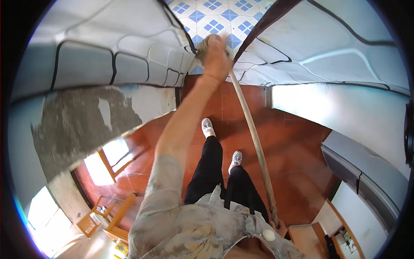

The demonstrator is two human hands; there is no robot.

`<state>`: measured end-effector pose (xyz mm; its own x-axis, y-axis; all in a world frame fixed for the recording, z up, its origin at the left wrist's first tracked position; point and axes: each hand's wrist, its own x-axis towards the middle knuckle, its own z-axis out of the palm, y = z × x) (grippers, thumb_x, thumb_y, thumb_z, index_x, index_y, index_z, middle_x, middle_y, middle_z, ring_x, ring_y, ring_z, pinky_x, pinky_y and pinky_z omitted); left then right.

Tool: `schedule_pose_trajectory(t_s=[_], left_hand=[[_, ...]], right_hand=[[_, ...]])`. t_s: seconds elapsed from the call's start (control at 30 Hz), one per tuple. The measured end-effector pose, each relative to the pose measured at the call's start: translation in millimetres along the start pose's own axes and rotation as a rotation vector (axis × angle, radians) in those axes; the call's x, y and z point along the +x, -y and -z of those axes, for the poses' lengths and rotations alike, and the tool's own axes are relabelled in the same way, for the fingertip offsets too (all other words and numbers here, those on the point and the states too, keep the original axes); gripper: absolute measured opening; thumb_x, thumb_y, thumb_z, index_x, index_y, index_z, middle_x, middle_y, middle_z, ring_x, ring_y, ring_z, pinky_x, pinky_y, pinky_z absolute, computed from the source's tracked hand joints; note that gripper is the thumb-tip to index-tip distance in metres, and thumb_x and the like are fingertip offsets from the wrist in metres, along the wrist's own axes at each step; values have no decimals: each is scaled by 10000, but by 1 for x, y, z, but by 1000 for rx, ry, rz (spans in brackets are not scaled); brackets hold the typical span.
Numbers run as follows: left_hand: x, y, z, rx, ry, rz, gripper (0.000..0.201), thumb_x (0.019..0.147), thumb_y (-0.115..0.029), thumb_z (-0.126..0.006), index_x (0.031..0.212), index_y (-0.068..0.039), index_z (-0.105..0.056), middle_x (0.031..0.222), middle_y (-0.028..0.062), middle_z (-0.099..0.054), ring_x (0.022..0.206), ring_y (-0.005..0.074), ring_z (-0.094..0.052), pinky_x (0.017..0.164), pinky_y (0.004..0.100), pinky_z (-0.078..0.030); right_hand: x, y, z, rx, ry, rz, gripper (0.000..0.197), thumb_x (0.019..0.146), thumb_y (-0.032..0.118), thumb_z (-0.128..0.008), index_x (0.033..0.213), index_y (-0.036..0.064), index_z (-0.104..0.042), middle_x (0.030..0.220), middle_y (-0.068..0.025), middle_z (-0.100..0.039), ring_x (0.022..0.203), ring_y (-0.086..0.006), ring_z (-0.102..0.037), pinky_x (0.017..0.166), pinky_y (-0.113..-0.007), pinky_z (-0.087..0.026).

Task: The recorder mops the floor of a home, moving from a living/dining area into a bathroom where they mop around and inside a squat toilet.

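A long wooden mop handle slants from beside my right hip up to the curtain gap ahead. My right hand is wrapped round its near end, partly hidden by my shirt. My left arm stretches forward, and my left hand is blurred in the gap between the curtains. Behind that hand shows a grey-green shaggy mop head, mostly covered. Whether the left hand touches the mop or a curtain, I cannot tell. White curtains with dark wavy lines hang on the left and right, parted in the middle.
Under my feet lies a red tiled floor; blue-and-white tiles begin past the curtains. A peeling wall stands left, with a wooden chair nearby. At the right is a grey refrigerator, with wooden furniture closer.
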<state>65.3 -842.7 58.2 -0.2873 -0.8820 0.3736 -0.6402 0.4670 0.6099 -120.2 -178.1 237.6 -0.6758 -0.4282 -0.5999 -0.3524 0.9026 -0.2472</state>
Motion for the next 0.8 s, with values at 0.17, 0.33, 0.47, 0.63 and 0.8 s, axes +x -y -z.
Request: schedule_pose_trajectory(t_s=[0.17,0.33,0.47,0.63,0.8], left_hand=[[52,117,82,363,-362,26,913,695,-77,-701,1413,56,-153,1426,264,-247,1266,370,-391,1025,406,-397],[51,149,149,23,-589,559,920,723,-16,-652,1447,27,-85,1454,241,-194,1215,371,-449,900,385,-509],[49,148,165,59,-608,619,892,760,30,-613,1460,24,-61,1487,233,-170,1215,357,-466,884,373,-516],[59,145,168,11,-653,726,867,776,10,-611,1468,10,-90,1495,217,-198,1241,376,-453,916,393,-496],[78,156,173,225,-696,851,845,773,0,-614,1465,-5,-130,1493,212,-215,1275,349,-430,962,419,-459]], right_hand=[[35,123,-24,5,25,-36,345,747,210,-764,989,-15,-663,748,-196,-653,684,-217,-654,670,-341,-509],[88,215,-48,97,12,32,358,761,225,-755,1022,-1,-660,770,-181,-651,685,-196,-627,676,-331,-502],[136,292,-40,108,30,32,367,770,235,-750,1037,3,-654,793,-174,-664,715,-204,-647,692,-331,-504],[196,385,-24,115,36,91,354,777,245,-745,1029,13,-654,786,-172,-659,710,-205,-650,685,-326,-504],[248,492,-1,82,76,142,341,797,225,-728,1047,6,-653,810,-108,-651,739,-166,-597,696,-298,-480]])
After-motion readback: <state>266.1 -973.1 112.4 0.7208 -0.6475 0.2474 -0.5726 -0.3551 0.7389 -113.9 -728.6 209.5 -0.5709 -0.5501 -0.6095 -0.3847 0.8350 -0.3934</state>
